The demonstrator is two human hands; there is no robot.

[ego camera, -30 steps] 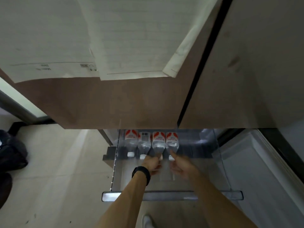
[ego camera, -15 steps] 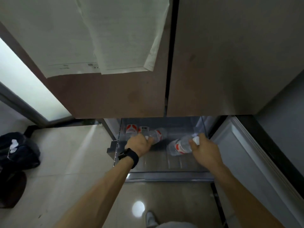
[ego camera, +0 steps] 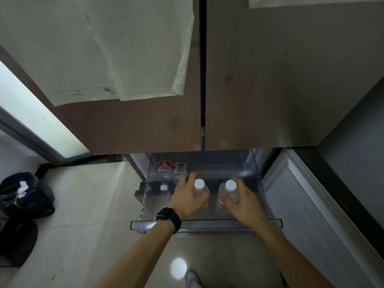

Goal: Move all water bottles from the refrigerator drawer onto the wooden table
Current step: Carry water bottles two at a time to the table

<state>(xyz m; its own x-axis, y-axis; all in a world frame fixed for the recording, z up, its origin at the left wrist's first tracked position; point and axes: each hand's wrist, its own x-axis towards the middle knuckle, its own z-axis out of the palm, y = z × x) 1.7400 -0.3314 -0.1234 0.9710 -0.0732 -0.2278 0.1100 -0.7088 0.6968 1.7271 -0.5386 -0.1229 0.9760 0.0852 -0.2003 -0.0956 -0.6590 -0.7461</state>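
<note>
hands (ego camera: 216,200) gripping clear plastic bottles (ego camera: 227,194)

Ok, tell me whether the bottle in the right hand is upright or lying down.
Upright. The bottle in the right hand shows its white cap pointing up at the camera, label below.

pale tiled floor (ego camera: 87,215), frosted window (ego camera: 35,121)

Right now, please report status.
Left hand and right hand each grip one bottle. Two bottles lie in drawer. Nothing blocks.
</note>
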